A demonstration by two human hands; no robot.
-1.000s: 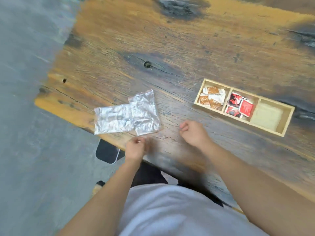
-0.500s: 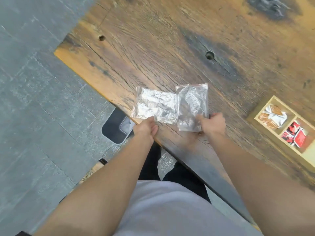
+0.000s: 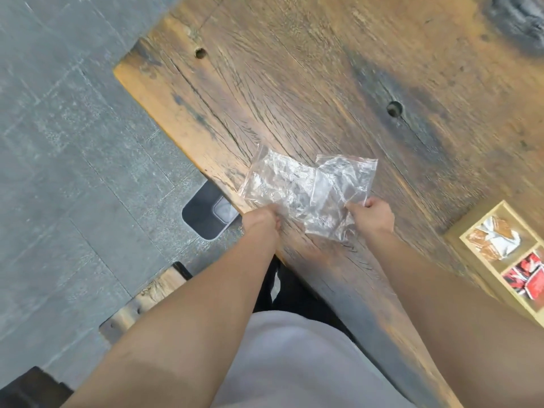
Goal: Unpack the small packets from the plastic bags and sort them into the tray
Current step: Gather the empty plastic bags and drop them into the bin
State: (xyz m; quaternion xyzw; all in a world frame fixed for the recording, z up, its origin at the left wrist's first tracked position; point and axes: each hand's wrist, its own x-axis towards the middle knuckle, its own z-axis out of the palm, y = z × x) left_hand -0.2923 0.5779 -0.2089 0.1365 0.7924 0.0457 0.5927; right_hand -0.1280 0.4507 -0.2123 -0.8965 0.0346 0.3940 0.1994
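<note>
Two crumpled clear plastic bags lie overlapping near the table's front edge. My left hand (image 3: 263, 220) pinches the near edge of the left bag (image 3: 276, 181). My right hand (image 3: 371, 214) grips the near right corner of the right bag (image 3: 343, 187). Both bags look empty. At the right edge a wooden tray (image 3: 454, 234) is partly cut off by the frame. Its one compartment holds brown and white packets (image 3: 493, 238), the one beside it red packets (image 3: 527, 278).
The worn wooden table (image 3: 323, 83) has a hole (image 3: 394, 108) beyond the bags and its left corner ends close by. Grey tiled floor (image 3: 73, 142) lies to the left. A dark object (image 3: 207, 213) sits under the table edge.
My head turned left, so the tray slid to the right edge. Both hands went from resting on the table to gripping the near edges of the two bags.
</note>
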